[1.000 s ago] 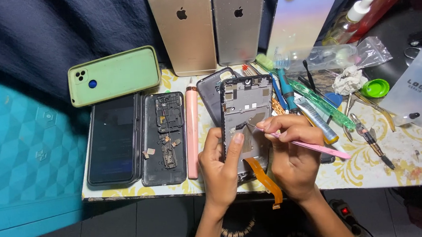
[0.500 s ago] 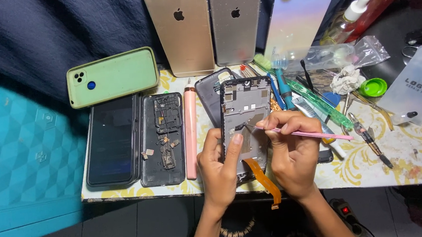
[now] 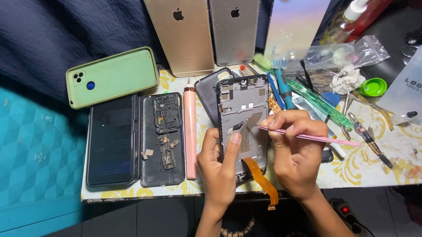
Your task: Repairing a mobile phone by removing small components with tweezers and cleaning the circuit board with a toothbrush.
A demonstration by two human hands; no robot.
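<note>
An opened phone frame (image 3: 243, 110) lies face up on the small table, its metal insides bare and an orange flex cable (image 3: 261, 179) hanging off its near end. My left hand (image 3: 220, 166) grips the frame's left edge, with one finger lying on the inside. My right hand (image 3: 295, 149) holds pink tweezers (image 3: 306, 135) whose tip touches the middle of the frame.
To the left lie a dark phone screen (image 3: 111, 140), a black back shell with loose parts (image 3: 164, 138), a pink pen-like tool (image 3: 189, 130) and a green-cased phone (image 3: 112, 77). Gold (image 3: 177, 27), silver (image 3: 237, 19) and iridescent (image 3: 300, 9) phones lean at the back. Screwdrivers and pliers (image 3: 368, 138) lie right.
My right hand has shifted slightly, bringing the tweezers' tip further into the middle of the frame. My left hand keeps its hold on the frame.
</note>
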